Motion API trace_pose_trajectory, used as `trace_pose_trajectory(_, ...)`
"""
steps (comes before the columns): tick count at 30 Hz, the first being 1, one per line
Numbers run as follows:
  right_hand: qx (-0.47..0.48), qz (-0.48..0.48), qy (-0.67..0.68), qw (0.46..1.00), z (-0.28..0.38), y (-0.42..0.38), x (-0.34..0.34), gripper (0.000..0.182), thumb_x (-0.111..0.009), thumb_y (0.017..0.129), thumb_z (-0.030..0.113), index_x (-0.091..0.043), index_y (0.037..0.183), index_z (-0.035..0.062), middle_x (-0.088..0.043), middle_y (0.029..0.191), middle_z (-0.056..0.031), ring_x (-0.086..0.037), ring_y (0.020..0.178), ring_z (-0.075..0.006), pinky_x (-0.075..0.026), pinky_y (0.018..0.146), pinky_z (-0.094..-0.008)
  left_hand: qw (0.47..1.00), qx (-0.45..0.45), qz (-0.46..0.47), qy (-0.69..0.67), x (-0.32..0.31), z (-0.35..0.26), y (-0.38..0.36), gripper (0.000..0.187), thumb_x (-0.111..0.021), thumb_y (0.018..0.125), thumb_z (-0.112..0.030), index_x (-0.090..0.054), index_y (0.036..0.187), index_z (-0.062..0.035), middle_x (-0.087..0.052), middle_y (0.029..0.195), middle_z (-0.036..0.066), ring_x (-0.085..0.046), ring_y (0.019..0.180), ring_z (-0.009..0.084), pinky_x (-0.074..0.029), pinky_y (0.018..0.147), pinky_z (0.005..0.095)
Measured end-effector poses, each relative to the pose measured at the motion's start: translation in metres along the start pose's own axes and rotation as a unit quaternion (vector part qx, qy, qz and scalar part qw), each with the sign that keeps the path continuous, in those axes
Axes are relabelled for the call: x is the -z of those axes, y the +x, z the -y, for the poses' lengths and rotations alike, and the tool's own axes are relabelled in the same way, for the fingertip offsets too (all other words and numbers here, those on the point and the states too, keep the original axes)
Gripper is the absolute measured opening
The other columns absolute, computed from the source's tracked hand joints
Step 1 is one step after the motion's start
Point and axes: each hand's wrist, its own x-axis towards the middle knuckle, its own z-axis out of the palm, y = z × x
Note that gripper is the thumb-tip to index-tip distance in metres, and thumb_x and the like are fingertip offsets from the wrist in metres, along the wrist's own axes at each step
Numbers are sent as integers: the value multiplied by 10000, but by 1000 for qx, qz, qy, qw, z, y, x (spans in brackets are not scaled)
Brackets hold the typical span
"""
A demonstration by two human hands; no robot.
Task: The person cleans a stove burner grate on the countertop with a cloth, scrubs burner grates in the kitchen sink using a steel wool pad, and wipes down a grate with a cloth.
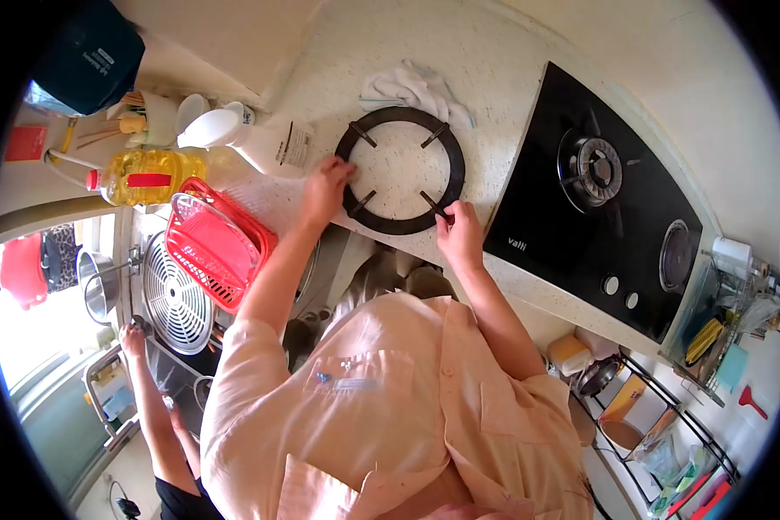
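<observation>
A round black pan support [457,169], a ring with several inward prongs, lies on the speckled pale countertop [494,35]. At its left edge, my left hand [328,189] is closed with the fingertips on the ring. My right hand [461,232] pinches the ring at the lower right, beside a prong. A crumpled white cloth [416,91] rests against the ring's far side. To the right is a black glass gas hob [572,234]; its far burner [598,172] has no ring around it.
Left of my hands stand a white bottle [273,147], a jug of yellow oil [160,176] and a red plastic basket [225,247]. Another person's hand [133,340] is at the sink area, lower left. A wire rack [711,347] hangs at right.
</observation>
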Motion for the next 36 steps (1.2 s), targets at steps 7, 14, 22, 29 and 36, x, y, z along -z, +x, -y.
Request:
trace_pose_trajectory(7, -18, -7, 6, 1000, -2, 0, -5, 187, -657, 742, 78, -502, 835, 30, -544, 829, -158, -567, 720, -352, -465, 619, -421, 999, 20, 25, 2, 12, -10, -13, 153, -620, 697, 17, -652, 845, -11, -582, 833, 145, -562, 797, 322, -467, 691, 376)
trace_pose_trajectory(14, -1, -2, -6, 1000, -4, 0, -5, 188, -660, 736, 75, -503, 827, 27, -533, 817, -155, -555, 710, -355, -456, 610, -425, 994, -83, 69, -2, 12, -18, -9, 152, -616, 677, 26, -641, 825, -1, -561, 815, 147, -547, 781, 334, -457, 682, 386)
trace_pose_trajectory(22, -6, 6, -19, 1000, 1, 1, 1, 177, -659, 746, 75, -511, 832, 29, -533, 814, -152, -562, 700, -341, -459, 607, -412, 997, -62, 41, -2, 10, -21, -22, 133, -596, 716, 4, -643, 840, -9, -552, 825, 138, -550, 812, 330, -455, 718, 377)
trace_pose_trajectory(29, 2, -8, -8, 1000, -5, 1, -5, 175, -648, 760, 88, -505, 839, 26, -548, 830, -167, -565, 726, -361, -461, 625, -431, 991, 120, 14, -64, 19, -18, -18, 151, -628, 761, -24, -636, 904, 23, -583, 831, 117, -589, 737, 228, -471, 652, 314)
trace_pose_trajectory(36, 4, -13, 3, 1000, -2, 1, -2, 179, -653, 753, 80, -505, 837, 26, -549, 820, -162, -566, 735, -360, -461, 629, -427, 986, 78, 59, -132, 6, -38, -40, 118, -647, 737, -5, -660, 854, 1, -580, 819, 114, -611, 735, 246, -487, 652, 336)
